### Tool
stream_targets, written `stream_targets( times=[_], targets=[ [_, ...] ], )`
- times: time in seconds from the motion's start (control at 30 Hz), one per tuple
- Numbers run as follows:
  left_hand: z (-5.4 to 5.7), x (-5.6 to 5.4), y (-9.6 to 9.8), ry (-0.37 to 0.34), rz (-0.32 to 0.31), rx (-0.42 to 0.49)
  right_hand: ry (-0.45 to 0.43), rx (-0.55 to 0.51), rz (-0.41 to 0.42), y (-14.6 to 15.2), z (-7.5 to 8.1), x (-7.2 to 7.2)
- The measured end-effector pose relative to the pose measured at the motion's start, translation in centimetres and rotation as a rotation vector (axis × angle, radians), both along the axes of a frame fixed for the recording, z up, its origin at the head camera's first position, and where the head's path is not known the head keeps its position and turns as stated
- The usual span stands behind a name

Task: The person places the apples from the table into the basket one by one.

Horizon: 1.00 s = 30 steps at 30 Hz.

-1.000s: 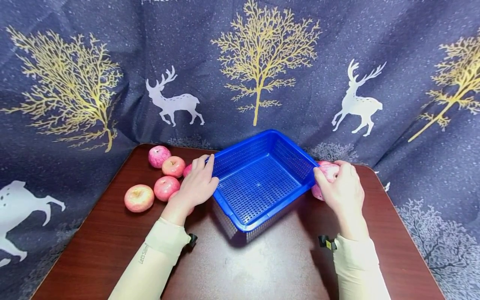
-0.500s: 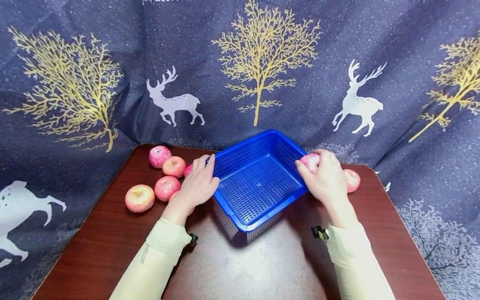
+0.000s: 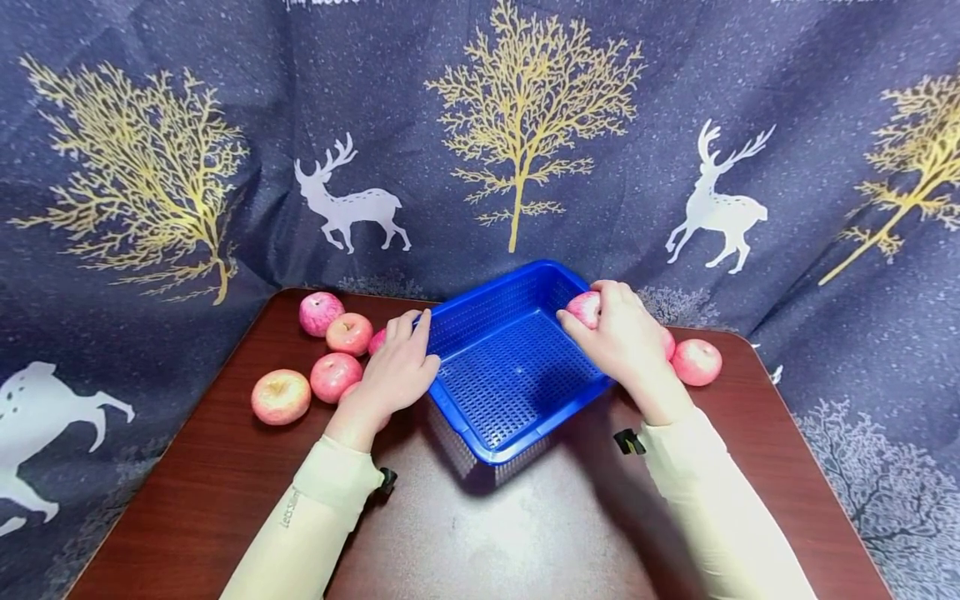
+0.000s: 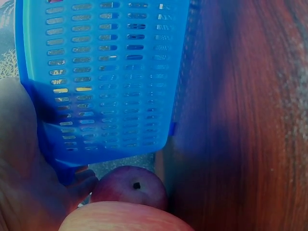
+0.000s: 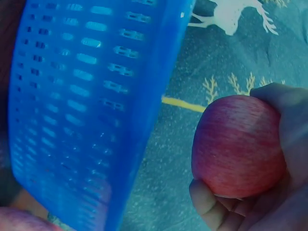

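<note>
A blue plastic basket (image 3: 517, 367) with slotted walls sits turned at an angle on the table. My left hand (image 3: 396, 365) grips its left corner, fingers over the rim; the left wrist view shows the palm against the basket's outer side. My right hand (image 3: 628, 340) holds a red apple (image 3: 583, 309) over the basket's right end. Seen from the right wrist, fingers and thumb wrap that apple (image 5: 239, 147) just past the basket rim. In the head view, no apples show on the basket floor.
Several apples (image 3: 336, 377) lie left of the basket, some partly behind my left hand. To the right, an apple (image 3: 697, 362) sits by another (image 3: 667, 342) half hidden by my right hand. Beyond the brown table (image 3: 202, 500) hangs a dark curtain (image 3: 465, 167) printed with deer and trees.
My right hand has lifted the apple from the right side and carried it left over the basket, uncovering apples behind it. The left hand and basket have barely moved.
</note>
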<state>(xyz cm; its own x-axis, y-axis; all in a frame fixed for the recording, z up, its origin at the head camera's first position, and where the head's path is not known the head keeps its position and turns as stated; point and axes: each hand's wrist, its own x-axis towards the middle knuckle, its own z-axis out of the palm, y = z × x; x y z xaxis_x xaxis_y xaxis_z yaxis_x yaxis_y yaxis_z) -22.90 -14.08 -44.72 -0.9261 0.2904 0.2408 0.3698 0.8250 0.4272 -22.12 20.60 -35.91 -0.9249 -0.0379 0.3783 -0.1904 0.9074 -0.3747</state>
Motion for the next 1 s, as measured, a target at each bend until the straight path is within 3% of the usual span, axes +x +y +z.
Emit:
stream_targets(
  times=[0.57,1.0],
  targets=[
    [0.0,-0.1,-0.1,0.004,-0.002,0.011,-0.029,0.152,0.144,-2.2,1.6,-4.4],
    [-0.1,-0.1,-0.1,0.004,-0.008,0.009,-0.15,0.251,0.192,-3.5,1.1,-7.5]
  ],
)
